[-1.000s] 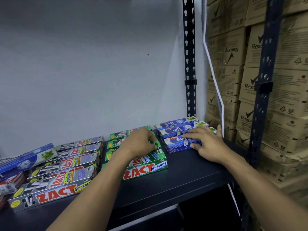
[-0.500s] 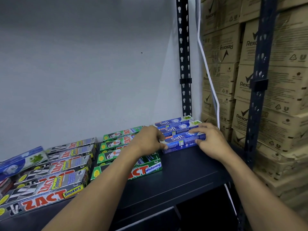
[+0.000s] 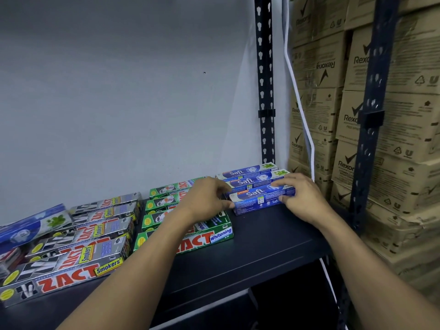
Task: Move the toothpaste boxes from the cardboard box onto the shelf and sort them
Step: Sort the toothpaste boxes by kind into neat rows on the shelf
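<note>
Head view looks down on a dark shelf (image 3: 262,239) where toothpaste lies sorted by kind: silver boxes (image 3: 71,277) at 8 o'clock, green boxes (image 3: 204,239) in the middle, and a blue row (image 3: 247,173) at 2 o'clock against the upright post (image 3: 265,91). The front blue box (image 3: 258,198) is held by both ends. The left hand (image 3: 209,201) curls its grip round the 9 o'clock end, thumb against the end flap. The right hand (image 3: 302,198) lays fingers over the top at the 3 o'clock end, thumb on the front face. Holding both ends likely lets the person square it parallel with the two behind, label up and readable. Stacked brown cartons (image 3: 404,115) stand at 3 o'clock beyond the shelf; which cardboard box feeds the task I cannot tell.
</note>
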The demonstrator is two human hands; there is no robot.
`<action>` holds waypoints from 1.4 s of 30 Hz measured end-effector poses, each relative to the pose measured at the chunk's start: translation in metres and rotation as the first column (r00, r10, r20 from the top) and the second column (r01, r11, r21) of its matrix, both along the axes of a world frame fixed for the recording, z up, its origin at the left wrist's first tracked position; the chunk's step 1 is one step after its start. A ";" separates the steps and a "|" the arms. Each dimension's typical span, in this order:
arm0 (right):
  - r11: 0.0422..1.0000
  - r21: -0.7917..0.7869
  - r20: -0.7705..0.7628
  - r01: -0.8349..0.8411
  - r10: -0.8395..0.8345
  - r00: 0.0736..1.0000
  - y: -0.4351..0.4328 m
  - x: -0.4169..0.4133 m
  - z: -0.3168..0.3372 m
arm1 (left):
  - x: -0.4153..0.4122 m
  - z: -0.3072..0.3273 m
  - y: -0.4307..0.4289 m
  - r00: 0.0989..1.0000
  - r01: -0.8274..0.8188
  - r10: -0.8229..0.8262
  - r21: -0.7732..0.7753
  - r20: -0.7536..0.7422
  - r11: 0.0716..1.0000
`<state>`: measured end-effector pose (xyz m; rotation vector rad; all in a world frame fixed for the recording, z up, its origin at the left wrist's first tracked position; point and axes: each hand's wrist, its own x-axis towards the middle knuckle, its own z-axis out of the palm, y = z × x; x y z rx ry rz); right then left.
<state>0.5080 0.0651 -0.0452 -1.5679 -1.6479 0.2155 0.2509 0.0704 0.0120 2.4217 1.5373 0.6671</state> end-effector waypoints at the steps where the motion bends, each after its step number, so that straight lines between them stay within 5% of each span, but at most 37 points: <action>1: 1.000 -0.006 0.026 0.012 -0.012 1.000 -0.001 -0.001 0.000 | -0.008 0.002 -0.005 1.000 -0.009 0.009 0.030 0.009 1.000; 7: 0.994 0.102 0.152 -0.024 0.009 0.988 -0.011 -0.023 0.004 | -0.078 0.000 -0.048 0.985 -0.154 0.142 0.133 0.098 0.979; 13: 0.939 0.165 0.147 -0.303 0.280 0.948 -0.020 -0.112 0.020 | -0.166 -0.014 -0.092 0.957 -0.290 0.272 0.373 0.100 0.881; 18: 0.837 0.020 0.315 -0.547 0.514 0.798 -0.026 -0.218 0.053 | -0.255 -0.028 -0.111 0.852 -0.507 0.490 0.534 0.187 0.676; 24: 0.718 -0.143 0.441 -0.681 0.662 0.606 -0.014 -0.350 0.076 | -0.341 -0.037 -0.130 0.587 -0.770 0.733 0.518 0.345 0.373; 32: 0.657 -0.170 0.436 -0.734 0.718 0.542 0.015 -0.469 0.084 | -0.360 -0.046 -0.126 0.434 -0.898 0.807 0.262 0.401 0.352; 42: 0.612 -0.109 0.441 -0.783 0.736 0.514 0.030 -0.487 0.058 | -0.365 -0.049 -0.126 0.424 -0.905 0.775 0.247 0.469 0.346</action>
